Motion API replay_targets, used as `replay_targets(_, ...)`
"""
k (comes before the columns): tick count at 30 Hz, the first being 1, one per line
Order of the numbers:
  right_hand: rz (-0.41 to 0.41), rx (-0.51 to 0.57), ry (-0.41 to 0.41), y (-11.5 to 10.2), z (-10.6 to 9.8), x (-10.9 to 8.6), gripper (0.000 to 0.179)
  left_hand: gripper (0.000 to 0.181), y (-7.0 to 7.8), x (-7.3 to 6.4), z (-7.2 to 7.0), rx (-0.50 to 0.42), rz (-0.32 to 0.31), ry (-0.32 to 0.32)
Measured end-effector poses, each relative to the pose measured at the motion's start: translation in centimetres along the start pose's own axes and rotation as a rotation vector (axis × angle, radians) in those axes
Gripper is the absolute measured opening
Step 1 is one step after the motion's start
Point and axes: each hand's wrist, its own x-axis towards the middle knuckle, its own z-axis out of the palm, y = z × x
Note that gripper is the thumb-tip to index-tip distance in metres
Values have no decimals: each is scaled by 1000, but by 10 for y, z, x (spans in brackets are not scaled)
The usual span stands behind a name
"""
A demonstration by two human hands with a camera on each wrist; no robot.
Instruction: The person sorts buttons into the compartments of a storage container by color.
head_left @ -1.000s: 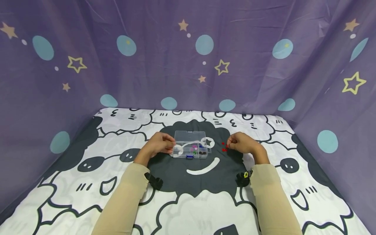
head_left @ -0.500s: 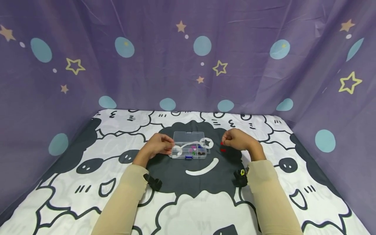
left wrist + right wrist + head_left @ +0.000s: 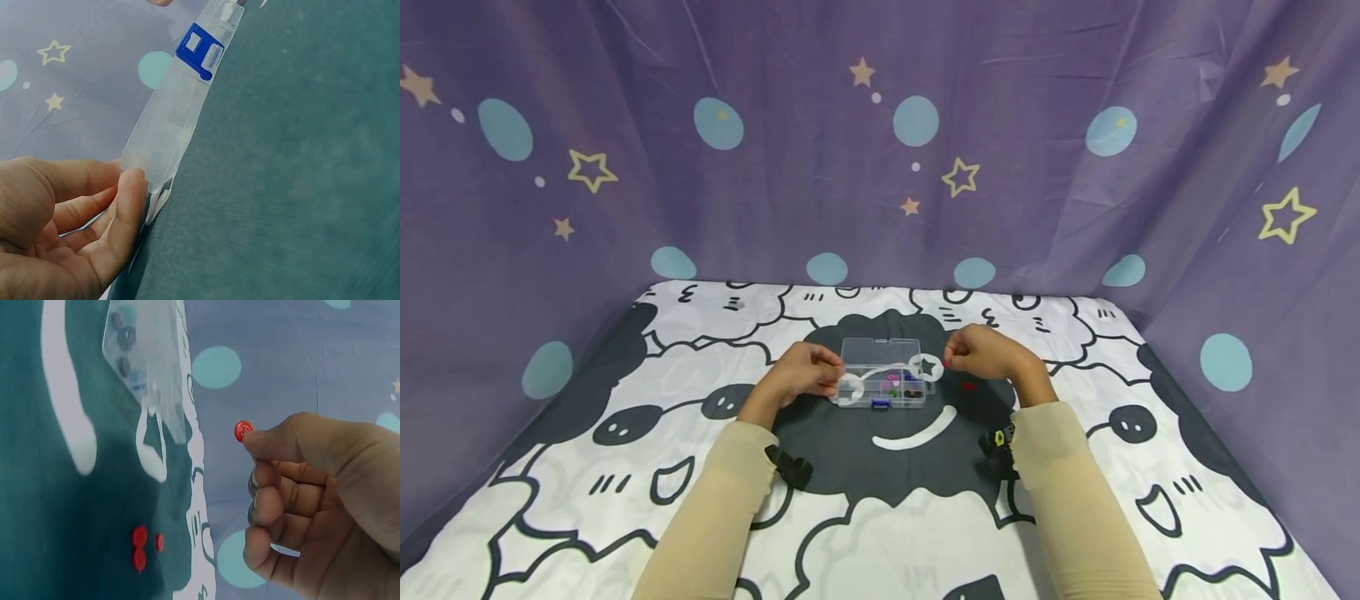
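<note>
A transparent plastic compartment box [image 3: 880, 352] lies on the dark printed patch, its lid tipped back away from me. Pink, green, blue and dark small pieces sit in its right-hand compartments. My left hand [image 3: 797, 371] pinches the box's left end between thumb and fingers; the left wrist view shows the blue latch [image 3: 200, 51] on its front. Between thumb and forefinger, my right hand [image 3: 981, 354] pinches a red button [image 3: 242, 430], raised off the cloth to the right of the box. Below that hand, 3 more red buttons [image 3: 139, 537] lie on the cloth.
A white cloth [image 3: 715, 517] with black cartoon sheep outlines covers the surface. Behind it hangs a purple curtain [image 3: 820, 183] with stars and blue dots. Black straps with cameras sit on both wrists.
My right hand has lifted from the red buttons with one pinched in it and moved left toward the box. My left hand keeps its hold on the box.
</note>
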Motion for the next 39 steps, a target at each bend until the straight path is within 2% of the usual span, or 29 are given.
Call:
replay_targets(6,-29,-9,-16,-12,4,8,8,25,0,0,0,-2,-1,1)
replay_targets(18,-28,-6,-65,-32,19,24,11,20,1,-1,1,6,-6,4)
replay_targets(34,-63,-54,-116,-49,38,45,13,23,3,-3,1,9,-1,-1)
replay_targets(39,-95,-84,-108,-55,42,50,12,22,4,-3,1,9,-2,4)
